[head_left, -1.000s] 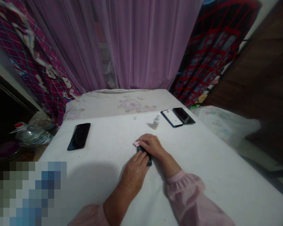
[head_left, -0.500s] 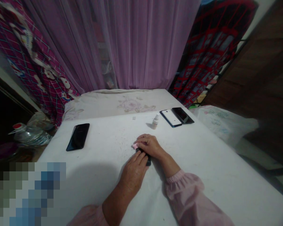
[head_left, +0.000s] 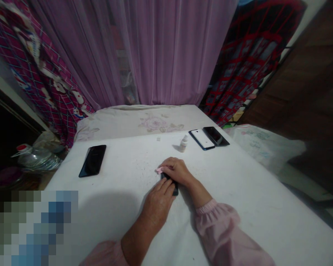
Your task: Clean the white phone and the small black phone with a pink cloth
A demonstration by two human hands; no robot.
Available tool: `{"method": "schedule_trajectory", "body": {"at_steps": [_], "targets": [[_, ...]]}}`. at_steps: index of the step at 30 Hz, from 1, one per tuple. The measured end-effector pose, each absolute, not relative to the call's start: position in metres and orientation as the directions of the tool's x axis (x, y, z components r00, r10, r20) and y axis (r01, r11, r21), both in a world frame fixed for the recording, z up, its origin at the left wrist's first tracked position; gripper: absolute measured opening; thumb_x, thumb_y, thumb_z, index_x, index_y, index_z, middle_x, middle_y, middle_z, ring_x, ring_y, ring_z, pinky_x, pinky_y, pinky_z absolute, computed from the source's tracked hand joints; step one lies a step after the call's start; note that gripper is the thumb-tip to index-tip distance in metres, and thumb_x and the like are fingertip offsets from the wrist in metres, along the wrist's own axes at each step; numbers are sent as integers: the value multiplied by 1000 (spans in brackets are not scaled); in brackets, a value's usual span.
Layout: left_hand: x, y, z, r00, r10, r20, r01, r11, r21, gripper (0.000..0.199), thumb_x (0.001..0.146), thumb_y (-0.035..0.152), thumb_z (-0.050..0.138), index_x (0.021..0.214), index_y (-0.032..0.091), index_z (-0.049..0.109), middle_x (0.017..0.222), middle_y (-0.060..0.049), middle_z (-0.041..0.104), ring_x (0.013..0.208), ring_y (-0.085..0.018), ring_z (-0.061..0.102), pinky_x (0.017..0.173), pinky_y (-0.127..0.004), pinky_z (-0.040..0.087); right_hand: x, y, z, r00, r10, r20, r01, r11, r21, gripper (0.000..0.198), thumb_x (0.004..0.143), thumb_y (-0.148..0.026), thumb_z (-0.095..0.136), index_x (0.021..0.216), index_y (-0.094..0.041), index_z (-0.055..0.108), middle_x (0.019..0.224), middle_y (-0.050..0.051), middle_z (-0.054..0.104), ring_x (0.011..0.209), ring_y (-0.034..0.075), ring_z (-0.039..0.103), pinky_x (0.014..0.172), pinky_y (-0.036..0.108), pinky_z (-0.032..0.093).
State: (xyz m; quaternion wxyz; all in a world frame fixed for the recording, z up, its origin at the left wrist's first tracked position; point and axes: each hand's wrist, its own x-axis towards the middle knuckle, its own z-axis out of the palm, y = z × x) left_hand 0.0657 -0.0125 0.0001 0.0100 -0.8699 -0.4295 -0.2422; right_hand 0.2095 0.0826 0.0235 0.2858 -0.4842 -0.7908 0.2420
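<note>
A dark phone [head_left: 175, 190] lies on the white-covered table, mostly hidden under my hands. My left hand [head_left: 158, 199] rests over its near left side, with the fingers laid across it and holding it down. My right hand [head_left: 177, 170] is closed on a small pink cloth [head_left: 160, 170] at the phone's far end. Part of the cloth pokes out left of the fingers; the rest is covered. Just beyond my right hand stands a small white spray bottle [head_left: 184, 144].
A black phone [head_left: 92, 161] lies at the left. Toward the far right are a white phone on a blue-edged one [head_left: 202, 139] and another dark phone [head_left: 215, 136]. A small pale square [head_left: 158, 139] and scattered crumbs lie on the white cover [head_left: 113, 221]. Purple curtains [head_left: 166, 51] hang behind.
The hands stay almost in place on the phone. The pink cloth has shifted slightly in my right hand. The whole view has moved a touch.
</note>
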Motion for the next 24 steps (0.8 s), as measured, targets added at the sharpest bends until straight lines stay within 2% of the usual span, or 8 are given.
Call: {"method": "schedule_trajectory", "body": {"at_steps": [6,13,19,24], "targets": [[66,-12,2,508,742,438,743,-634,215,31,93,17,57,124,15,59,125,-12,68,123,-27,59,102,-43,53,221,81,22,-449,872,196,565,447,-693,14,80,-26,71,90,-31,79,106,2,70,99,18,65,91,32,48],[65,-12,-2,510,738,442,740,-638,211,31,94,18,55,124,16,59,125,-11,67,122,-27,60,101,-43,54,207,80,21,-326,916,236,650,398,-647,15,87,-27,64,90,-30,78,92,1,75,90,17,66,86,30,48],[65,-13,0,509,740,439,747,-633,201,29,94,18,55,123,16,60,123,-10,69,120,-26,61,99,-42,55,199,82,18,-230,944,236,763,325,-559,18,91,-28,60,98,-28,76,96,4,76,91,20,67,84,32,46],[65,-13,-1,515,741,430,736,-640,220,31,95,18,55,126,17,58,126,-10,67,122,-26,60,102,-43,53,206,84,18,-279,930,238,688,366,-626,17,89,-25,61,94,-27,77,93,2,76,89,18,67,84,30,47]]}}
